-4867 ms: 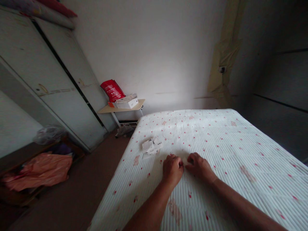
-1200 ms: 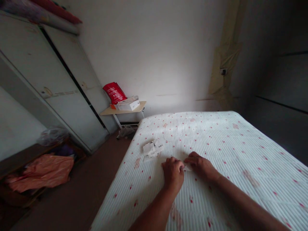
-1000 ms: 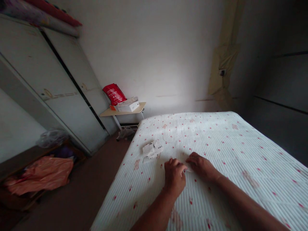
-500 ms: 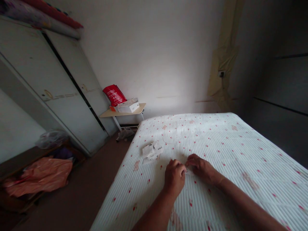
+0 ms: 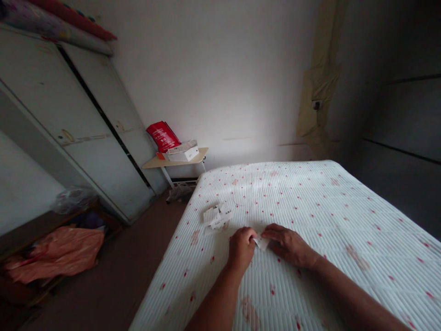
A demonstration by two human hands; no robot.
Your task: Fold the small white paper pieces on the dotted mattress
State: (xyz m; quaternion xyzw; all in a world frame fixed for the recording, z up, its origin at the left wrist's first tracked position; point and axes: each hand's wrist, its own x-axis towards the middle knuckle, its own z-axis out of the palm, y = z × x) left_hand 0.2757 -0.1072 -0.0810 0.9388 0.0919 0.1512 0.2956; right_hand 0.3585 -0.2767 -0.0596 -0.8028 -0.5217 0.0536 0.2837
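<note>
A small piece of white paper [image 5: 262, 242] is between my two hands, just above the bed. My left hand [image 5: 243, 247] is closed, its thumb and finger pinching the paper's left edge. My right hand [image 5: 287, 243] grips the right side of the same piece, fingers bent together over it. Ahead and to the left, a loose pile of white printed papers [image 5: 217, 216] lies on the white quilted bedspread [image 5: 310, 216], which has red dots and pinkish figures.
Beyond the bed's far left corner stands a small table [image 5: 151, 162] with a red bag [image 5: 163, 136] and a white box [image 5: 188, 154]. A wardrobe [image 5: 93, 115] is at left, with an orange plastic bag [image 5: 62, 250] low in front of it.
My left hand has moved a little to the left, and the two hands are slightly farther apart. More of the white paper now shows between them.
</note>
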